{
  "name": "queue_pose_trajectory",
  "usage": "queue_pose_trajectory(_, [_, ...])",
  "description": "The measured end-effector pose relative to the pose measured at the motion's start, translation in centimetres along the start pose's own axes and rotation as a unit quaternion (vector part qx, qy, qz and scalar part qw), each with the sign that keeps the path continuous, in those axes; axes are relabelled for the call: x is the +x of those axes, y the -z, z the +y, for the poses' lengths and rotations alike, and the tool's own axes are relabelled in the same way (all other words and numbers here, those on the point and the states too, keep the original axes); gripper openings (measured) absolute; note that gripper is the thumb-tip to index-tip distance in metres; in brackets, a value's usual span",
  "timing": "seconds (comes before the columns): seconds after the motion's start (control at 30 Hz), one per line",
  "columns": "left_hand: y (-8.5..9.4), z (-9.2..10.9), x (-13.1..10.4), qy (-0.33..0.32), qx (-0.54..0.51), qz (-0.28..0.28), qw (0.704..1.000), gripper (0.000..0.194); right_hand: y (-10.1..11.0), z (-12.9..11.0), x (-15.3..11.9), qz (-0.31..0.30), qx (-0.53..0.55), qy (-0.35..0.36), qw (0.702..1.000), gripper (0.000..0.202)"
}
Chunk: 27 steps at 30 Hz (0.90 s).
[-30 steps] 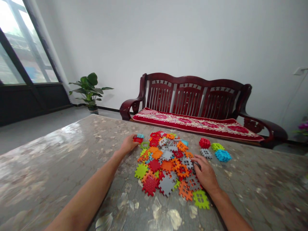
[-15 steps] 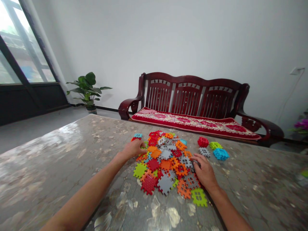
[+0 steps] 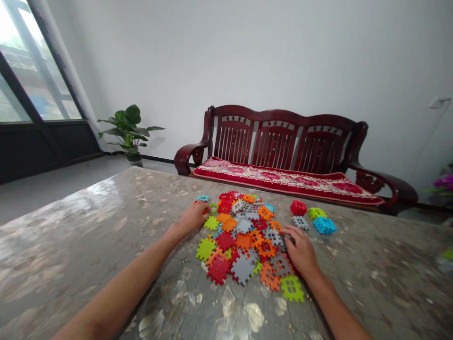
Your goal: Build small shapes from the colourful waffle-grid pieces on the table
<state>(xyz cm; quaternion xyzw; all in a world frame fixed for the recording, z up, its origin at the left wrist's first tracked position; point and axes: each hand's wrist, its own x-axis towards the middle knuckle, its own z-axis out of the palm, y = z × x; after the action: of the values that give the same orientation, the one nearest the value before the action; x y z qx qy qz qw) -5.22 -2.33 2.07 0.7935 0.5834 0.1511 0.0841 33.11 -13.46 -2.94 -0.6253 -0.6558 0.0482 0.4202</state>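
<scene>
A heap of red, orange, grey, green and blue notched plastic tiles lies on the patterned table [image 3: 141, 250]. At the heap's upper left edge, my left hand [image 3: 194, 215] has its fingers curled beside a small green tile [image 3: 213, 208]; what its fingertips hold, if anything, is hidden. A blue tile [image 3: 203, 199] lies just beyond that hand. On the right edge, my right hand [image 3: 299, 245] rests with bent fingers against grey tiles [image 3: 274, 236]; its grip is too small to make out. Nearer tiles include a lime one [image 3: 292, 288] and a red one [image 3: 218, 269].
Small piles stand right of the heap: red [image 3: 298, 208], grey [image 3: 300, 223], green [image 3: 317, 213] and blue [image 3: 324, 225]. Behind the table are a wooden bench [image 3: 272, 146] with a red cushion [image 3: 283, 178] and a potted plant [image 3: 130, 130].
My left hand has shifted slightly left, off the heap's edge, and a lime tile beside it now shows more fully. My right hand has barely moved.
</scene>
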Motion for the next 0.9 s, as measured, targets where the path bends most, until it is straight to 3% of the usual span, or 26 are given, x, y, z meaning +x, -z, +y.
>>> queue_pose_trajectory(0.1, [0.2, 0.9, -0.8, -0.047, -0.015, 0.055, 0.997, 0.024, 0.0, 0.0, 0.0, 0.001, 0.004, -0.002, 1.0, 0.03])
queue_pose_trajectory(0.17, [0.3, 2.5, -1.4, -0.113, -0.042, 0.069, 0.99, 0.03, 0.0, -0.1, 0.0, 0.001, 0.008, -0.004, 1.0, 0.03])
queue_pose_trajectory(0.27, [0.2, 5.5, -2.4, -0.226, -0.083, 0.024, 0.97, 0.043, -0.1, 0.0, 0.0, 0.0, 0.009, -0.006, 1.0, 0.03])
queue_pose_trajectory(0.37, [-0.4, 8.1, -3.0, -0.284, -0.07, -0.023, 0.956, 0.059, -0.1, 0.1, 0.0, 0.0, 0.006, -0.005, 1.0, 0.03])
queue_pose_trajectory(0.43, [-0.9, 8.9, -2.9, -0.306, -0.065, -0.05, 0.949, 0.055, -0.1, 0.1, 0.0, 0.0, 0.004, -0.005, 1.0, 0.03])
queue_pose_trajectory(0.57, [-1.1, 8.6, -2.0, -0.312, -0.072, -0.069, 0.945, 0.049, 0.0, 0.1, 0.0, 0.001, 0.0, -0.005, 1.0, 0.03])
queue_pose_trajectory(0.9, [-0.5, 5.0, -0.5, -0.259, -0.091, -0.039, 0.961, 0.033, 0.0, 0.0, 0.0, 0.007, 0.002, -0.001, 1.0, 0.03])
